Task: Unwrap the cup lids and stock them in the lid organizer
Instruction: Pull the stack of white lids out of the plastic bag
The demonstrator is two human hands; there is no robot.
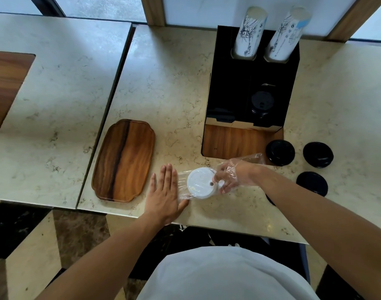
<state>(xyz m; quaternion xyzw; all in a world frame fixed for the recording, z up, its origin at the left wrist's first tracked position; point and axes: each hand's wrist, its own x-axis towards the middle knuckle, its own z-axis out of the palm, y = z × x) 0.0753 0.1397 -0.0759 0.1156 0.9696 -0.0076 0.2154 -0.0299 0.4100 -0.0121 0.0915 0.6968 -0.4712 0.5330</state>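
A stack of white cup lids (201, 182) lies on the marble counter inside a clear plastic wrap (182, 180). My left hand (165, 191) lies flat with straight fingers, pressing the wrap's left end onto the counter. My right hand (232, 175) is inside the clear plastic and grips the right side of the white lids. The black lid organizer (250, 87) stands behind them, with black lids (262, 102) in its right compartment. Three black lid stacks (280, 152) (318, 154) (312, 182) sit on the counter at the right.
A wooden tray (123, 160) lies left of my left hand. Two sleeves of paper cups (249, 33) (287, 33) stand in the organizer's back holes. A wood-lined cutout (230, 141) opens in front of the organizer. The counter edge runs close to my body.
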